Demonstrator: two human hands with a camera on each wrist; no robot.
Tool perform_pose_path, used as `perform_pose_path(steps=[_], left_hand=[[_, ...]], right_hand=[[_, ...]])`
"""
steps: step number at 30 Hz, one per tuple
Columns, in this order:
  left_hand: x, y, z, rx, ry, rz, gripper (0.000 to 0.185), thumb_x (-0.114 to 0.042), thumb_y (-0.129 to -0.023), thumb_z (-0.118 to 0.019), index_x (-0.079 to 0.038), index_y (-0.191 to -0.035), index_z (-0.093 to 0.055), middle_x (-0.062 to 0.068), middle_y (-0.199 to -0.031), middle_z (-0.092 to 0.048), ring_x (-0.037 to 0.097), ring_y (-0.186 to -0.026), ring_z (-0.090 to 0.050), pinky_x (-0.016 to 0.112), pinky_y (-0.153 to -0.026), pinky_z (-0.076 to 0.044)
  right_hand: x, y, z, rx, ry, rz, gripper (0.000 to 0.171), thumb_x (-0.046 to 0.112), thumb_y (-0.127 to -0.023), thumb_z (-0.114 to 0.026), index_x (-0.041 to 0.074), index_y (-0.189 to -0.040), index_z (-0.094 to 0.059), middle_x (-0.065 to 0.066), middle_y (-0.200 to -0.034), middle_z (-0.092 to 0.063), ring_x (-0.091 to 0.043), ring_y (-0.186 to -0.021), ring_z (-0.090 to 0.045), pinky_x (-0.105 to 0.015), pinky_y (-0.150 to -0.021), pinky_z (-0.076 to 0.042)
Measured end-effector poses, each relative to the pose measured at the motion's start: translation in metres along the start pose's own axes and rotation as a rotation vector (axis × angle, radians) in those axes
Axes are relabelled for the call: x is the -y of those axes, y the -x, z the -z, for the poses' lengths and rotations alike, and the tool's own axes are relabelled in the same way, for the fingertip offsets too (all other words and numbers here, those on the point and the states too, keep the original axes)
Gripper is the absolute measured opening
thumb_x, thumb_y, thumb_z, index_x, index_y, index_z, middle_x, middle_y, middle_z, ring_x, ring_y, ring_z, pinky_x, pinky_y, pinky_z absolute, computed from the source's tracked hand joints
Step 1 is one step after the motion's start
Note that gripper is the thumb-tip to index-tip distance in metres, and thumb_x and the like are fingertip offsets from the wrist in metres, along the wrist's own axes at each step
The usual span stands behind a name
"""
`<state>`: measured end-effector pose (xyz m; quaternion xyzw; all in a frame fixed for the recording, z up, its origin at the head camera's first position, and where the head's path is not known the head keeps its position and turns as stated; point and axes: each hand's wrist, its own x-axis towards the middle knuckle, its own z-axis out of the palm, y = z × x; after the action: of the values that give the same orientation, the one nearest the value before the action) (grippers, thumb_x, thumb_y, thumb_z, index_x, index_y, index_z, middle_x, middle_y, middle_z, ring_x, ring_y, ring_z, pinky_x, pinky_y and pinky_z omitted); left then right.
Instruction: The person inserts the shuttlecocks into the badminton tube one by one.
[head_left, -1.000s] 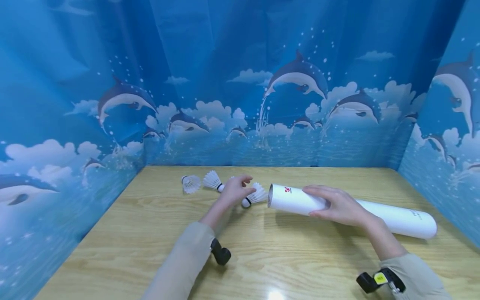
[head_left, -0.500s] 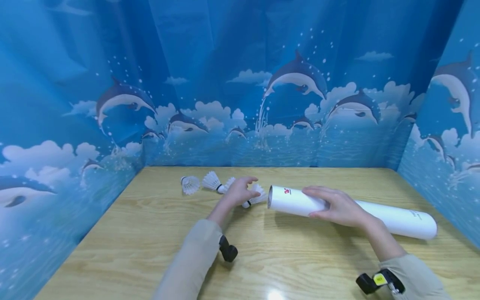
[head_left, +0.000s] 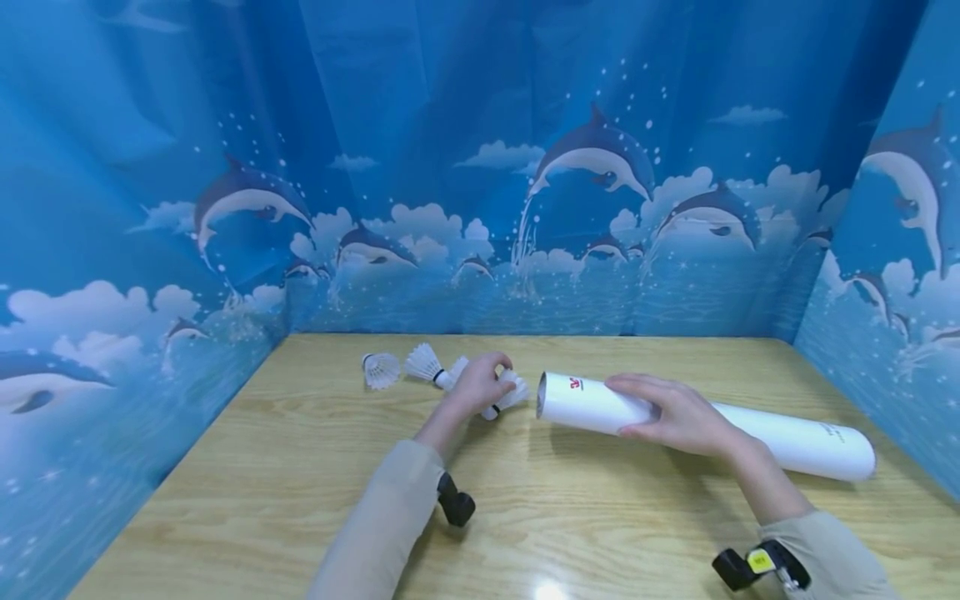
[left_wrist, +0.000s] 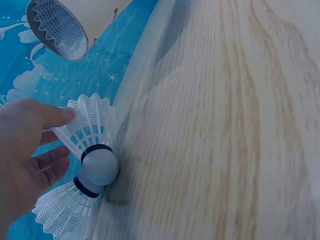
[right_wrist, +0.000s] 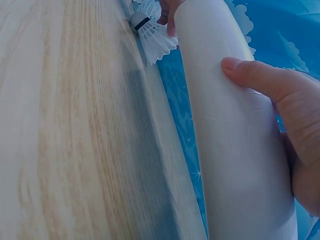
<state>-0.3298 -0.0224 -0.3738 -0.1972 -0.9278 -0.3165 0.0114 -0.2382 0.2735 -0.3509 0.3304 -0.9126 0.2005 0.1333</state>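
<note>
Since a second ago: left hand (head_left: 480, 385) has closed its fingers over the nearest shuttlecock (head_left: 510, 392), which has shifted slightly toward the tube mouth; right hand (head_left: 675, 414) unchanged. Item 1, white tube (head_left: 780, 435): lies on its side on the desk (head_left: 315, 467), open end facing the left hand, steadied by the right hand with fingers and thumb curled over its upper wall. Item 2, nearest shuttlecock: held at the feather skirt by the left thumb and fingers, cork resting on the desk against the cork of a second shuttlecock (left_wrist: 65, 215), just short of the tube opening. Item 3, shuttlecock (head_left: 426, 363): loose on the desk beside the left hand. Item 4, shuttlecock (head_left: 381, 369): loose, farthest left, apart from the others. Status, as judged: nothing visibly loaded yet; one piece gripped and near the mouth, insertion not begun; the remaining pieces lie untouched. Tube interior cannot be seen.
</note>
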Motion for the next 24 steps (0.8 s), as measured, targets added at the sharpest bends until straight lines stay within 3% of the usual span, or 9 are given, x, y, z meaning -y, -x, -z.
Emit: perform_pose_path(steps=[8, 16, 24], left_hand=[[-0.0002, 0.0041, 0.0038, -0.04, 0.019, -0.051, 0.009, -0.014, -0.089, -0.063, -0.006, -0.092, -0.061, 0.004, -0.084, -0.059, 0.014, -0.07, -0.051, 0.026, -0.059, -0.043], [0.001, 0.0065, 0.0077, -0.046, 0.032, -0.074, 0.008, -0.015, -0.09, -0.061, -0.007, -0.09, -0.062, 0.002, -0.079, -0.057, 0.014, -0.069, -0.05, 0.026, -0.058, -0.042], [0.0026, 0.0087, 0.0097, -0.029, 0.104, -0.041, 0.012, -0.021, -0.092, -0.058, -0.01, -0.088, -0.058, 0.001, -0.078, -0.056, 0.015, -0.07, -0.049, 0.027, -0.06, -0.042]], right_hand=[[-0.0007, 0.001, 0.0, 0.012, -0.002, -0.02, 0.065, 0.035, -0.075, -0.076, 0.012, -0.13, -0.053, -0.012, -0.13, -0.053, -0.037, -0.113, -0.051, -0.055, -0.084, -0.045], [-0.0014, 0.0015, -0.0007, -0.002, 0.008, -0.009, 0.065, 0.037, -0.075, -0.076, 0.012, -0.13, -0.054, -0.013, -0.13, -0.053, -0.037, -0.113, -0.051, -0.056, -0.085, -0.044], [-0.0013, 0.0021, -0.0016, -0.013, 0.024, -0.009, 0.065, 0.032, -0.072, -0.079, 0.012, -0.129, -0.054, -0.013, -0.129, -0.054, -0.037, -0.112, -0.052, -0.056, -0.085, -0.044]])
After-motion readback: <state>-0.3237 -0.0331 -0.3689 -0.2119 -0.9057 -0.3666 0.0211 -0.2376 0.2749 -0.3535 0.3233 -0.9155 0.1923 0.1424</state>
